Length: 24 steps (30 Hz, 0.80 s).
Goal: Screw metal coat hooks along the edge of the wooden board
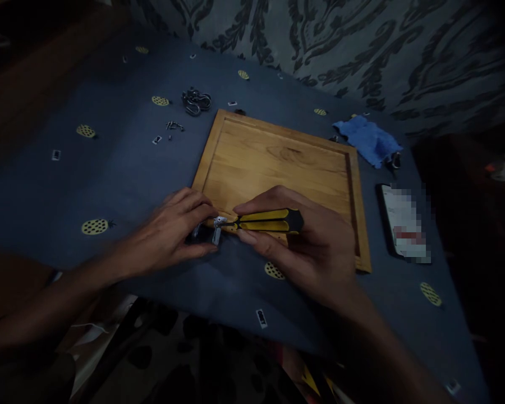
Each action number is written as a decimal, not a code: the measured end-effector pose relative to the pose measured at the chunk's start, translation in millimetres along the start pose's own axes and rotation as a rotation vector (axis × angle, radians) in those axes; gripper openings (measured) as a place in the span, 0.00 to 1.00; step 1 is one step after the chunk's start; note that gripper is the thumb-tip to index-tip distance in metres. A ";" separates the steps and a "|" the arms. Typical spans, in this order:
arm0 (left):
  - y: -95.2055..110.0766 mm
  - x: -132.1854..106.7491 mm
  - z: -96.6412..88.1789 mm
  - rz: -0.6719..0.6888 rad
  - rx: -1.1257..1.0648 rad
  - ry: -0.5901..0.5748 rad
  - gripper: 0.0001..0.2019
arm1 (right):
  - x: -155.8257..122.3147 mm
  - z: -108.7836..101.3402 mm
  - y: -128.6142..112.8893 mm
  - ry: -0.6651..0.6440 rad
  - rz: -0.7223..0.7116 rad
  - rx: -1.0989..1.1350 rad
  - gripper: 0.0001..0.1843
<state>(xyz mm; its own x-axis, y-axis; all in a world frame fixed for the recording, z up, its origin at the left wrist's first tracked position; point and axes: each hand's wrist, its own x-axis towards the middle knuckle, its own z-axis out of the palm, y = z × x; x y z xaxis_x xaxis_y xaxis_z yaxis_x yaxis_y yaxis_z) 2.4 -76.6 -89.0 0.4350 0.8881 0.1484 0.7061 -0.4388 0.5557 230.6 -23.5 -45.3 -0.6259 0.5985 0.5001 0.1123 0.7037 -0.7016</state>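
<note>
My right hand grips a yellow and black screwdriver by its handle, lying nearly level with the tip pointing left. The tip meets a small metal hinge-like fitting at the near left edge of a framed wooden board. Thumb and fingers of my left hand close around the metal fitting and steady it against the board's edge. Part of the fitting is hidden by the left fingers. The board lies flat, with a raised rim around its face.
A pile of dark metal fittings and several small screws lie beyond the board on the left. A blue cloth and a phone are on the right. The dark blue tablecloth has pineapple prints.
</note>
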 end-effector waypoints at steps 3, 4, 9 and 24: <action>-0.3 -0.1 -0.1 0.000 -0.001 0.003 0.18 | -1.2 -0.3 3.5 0.018 -0.032 -0.023 0.08; -0.6 -0.2 0.1 0.005 -0.001 0.006 0.18 | -1.9 0.5 4.3 0.031 -0.046 -0.042 0.08; -1.9 -0.5 1.2 0.030 0.000 0.018 0.19 | -4.3 4.8 4.2 0.056 -0.075 -0.147 0.06; 0.5 0.0 -1.0 0.000 0.010 -0.012 0.17 | -5.8 8.0 2.3 0.071 -0.067 -0.212 0.04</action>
<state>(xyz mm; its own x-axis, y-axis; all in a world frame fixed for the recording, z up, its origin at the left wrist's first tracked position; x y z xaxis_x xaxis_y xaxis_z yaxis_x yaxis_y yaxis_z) 2.2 -76.7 -87.9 0.4412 0.8866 0.1386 0.7120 -0.4399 0.5473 228.4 -28.4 -53.9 -0.5826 0.5680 0.5813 0.2365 0.8028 -0.5474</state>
